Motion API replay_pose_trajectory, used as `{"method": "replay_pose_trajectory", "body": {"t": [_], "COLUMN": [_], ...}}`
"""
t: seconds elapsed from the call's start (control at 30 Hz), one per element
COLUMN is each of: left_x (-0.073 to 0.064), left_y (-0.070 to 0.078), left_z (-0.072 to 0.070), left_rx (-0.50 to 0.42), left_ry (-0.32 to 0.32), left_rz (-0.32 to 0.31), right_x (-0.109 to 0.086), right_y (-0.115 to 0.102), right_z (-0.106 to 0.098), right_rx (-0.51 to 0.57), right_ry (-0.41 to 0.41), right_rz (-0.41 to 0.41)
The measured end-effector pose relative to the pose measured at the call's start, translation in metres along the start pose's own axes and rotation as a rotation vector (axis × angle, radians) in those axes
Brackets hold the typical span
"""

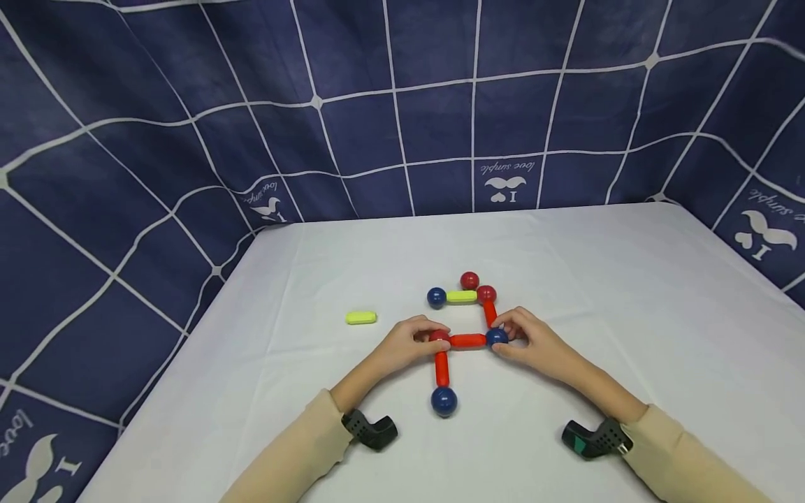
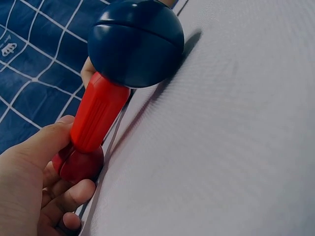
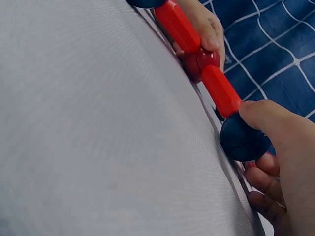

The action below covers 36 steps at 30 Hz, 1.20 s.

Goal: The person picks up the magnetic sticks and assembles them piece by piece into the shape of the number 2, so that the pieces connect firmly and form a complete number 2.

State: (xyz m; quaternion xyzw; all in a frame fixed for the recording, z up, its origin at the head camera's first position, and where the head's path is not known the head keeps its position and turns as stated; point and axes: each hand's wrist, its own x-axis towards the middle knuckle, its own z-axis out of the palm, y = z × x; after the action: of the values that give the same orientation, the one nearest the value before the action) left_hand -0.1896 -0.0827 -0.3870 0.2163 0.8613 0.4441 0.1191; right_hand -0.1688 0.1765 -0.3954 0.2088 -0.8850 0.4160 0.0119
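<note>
My left hand (image 1: pixel 405 347) pinches a red ball (image 2: pixel 81 166) between thumb and fingers. With my right hand (image 1: pixel 534 342) I grip a blue ball (image 3: pixel 243 139). A red rod (image 1: pixel 468 341) joins these two balls. From the left-hand ball, another red rod (image 1: pixel 442 370) runs toward me to a nearer blue ball (image 1: pixel 444 402). Beyond my right fingers, a further red rod (image 1: pixel 490 313) reaches a red ball (image 1: pixel 486 294). From there a yellow-green rod (image 1: pixel 462 297) extends left to a blue ball (image 1: pixel 437 297). My fingers partly hide both held balls.
Another red ball (image 1: pixel 469 281) sits just behind the far yellow-green rod. A loose yellow-green rod (image 1: pixel 361 318) lies to the left on the white tabletop (image 1: pixel 629 300). Dark blue cloth with white grid lines (image 1: pixel 434 126) hangs behind the table and along its sides.
</note>
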Motion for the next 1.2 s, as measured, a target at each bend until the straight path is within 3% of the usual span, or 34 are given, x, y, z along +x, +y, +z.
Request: {"method": "replay_pose_trajectory", "body": {"t": [0.1, 0.73, 1.2], "left_x": [0.0020, 0.0014, -0.0011], "left_y": [-0.0088, -0.0085, -0.0077], "left_z": [0.0029, 0.0015, 0.0024], "left_rx": [-0.008, -0.011, -0.019], "left_ry": [0.005, -0.010, -0.012], "left_rz": [0.002, 0.041, 0.014], "right_x": [-0.0017, -0.0013, -0.0027], "right_y": [0.0001, 0.0038, 0.0022], "right_z": [0.0012, 0.0048, 0.0047], "right_rx": [-0.010, -0.015, 0.001], "right_ry": [0.000, -0.001, -0.017], "right_rz": [0.000, -0.020, -0.001]}}
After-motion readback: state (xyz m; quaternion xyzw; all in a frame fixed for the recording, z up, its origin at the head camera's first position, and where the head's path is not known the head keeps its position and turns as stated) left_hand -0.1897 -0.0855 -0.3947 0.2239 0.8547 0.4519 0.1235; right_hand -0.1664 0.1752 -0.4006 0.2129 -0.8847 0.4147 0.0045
